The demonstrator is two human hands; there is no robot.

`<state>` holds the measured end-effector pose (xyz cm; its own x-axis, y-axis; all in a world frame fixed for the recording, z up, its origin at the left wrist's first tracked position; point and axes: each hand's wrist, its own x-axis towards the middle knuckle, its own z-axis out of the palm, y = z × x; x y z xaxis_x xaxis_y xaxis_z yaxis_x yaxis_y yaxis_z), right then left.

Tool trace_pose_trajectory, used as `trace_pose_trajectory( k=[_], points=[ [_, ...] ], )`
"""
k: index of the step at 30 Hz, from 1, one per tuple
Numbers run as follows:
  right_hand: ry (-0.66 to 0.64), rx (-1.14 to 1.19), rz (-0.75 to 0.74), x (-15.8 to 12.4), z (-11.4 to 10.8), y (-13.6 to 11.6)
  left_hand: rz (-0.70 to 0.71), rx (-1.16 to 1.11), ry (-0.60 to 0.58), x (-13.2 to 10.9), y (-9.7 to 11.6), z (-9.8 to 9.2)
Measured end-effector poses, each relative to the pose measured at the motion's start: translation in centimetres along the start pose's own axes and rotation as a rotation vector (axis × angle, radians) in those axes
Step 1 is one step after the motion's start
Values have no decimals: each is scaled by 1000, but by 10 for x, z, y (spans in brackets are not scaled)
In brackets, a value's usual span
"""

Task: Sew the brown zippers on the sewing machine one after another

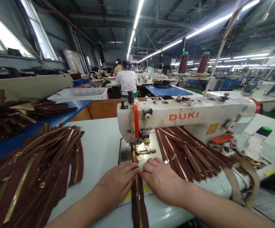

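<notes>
A brown zipper (138,202) with gold teeth runs from the front edge of the sewing machine bed up under the presser foot (134,146). My left hand (118,179) is closed at its left edge, fingertips pressed together on the tape. Across from it, my right hand (163,179) is closed at the right edge, its fingertips close to the left ones. A small pale piece (142,164) shows between the hands; I cannot make out its kind. Above them stands the white sewing machine (158,115), its lamp lighting the needle area.
Brown zippers lie in a large pile (33,171) at left and another bundle (187,152) beneath the machine arm. More brown strips (21,115) rest on a blue table. Thread cones (183,63) stand behind. Ahead, a person in a white shirt (127,81) sits near a white bin (80,94).
</notes>
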<state>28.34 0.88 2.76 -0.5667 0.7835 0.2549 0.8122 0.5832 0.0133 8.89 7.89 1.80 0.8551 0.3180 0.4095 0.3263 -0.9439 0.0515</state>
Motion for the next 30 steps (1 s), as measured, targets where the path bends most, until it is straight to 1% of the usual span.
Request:
trace_pose_trajectory(
  k=[4,9,16,22,30],
  points=[
    [27,-15,-8,11,5,8,-22,42,-7,3,-9,4],
    [35,-35,2,23,10,19,-31,150,14,5,-15,12],
    [73,-24,101,36,19,25,-9,249,44,0,-17,14],
    [106,32,155,33,25,24,-19,206,76,3,-14,9],
    [89,64,188,32,24,21,-145,95,69,4,-9,9]
  ],
)
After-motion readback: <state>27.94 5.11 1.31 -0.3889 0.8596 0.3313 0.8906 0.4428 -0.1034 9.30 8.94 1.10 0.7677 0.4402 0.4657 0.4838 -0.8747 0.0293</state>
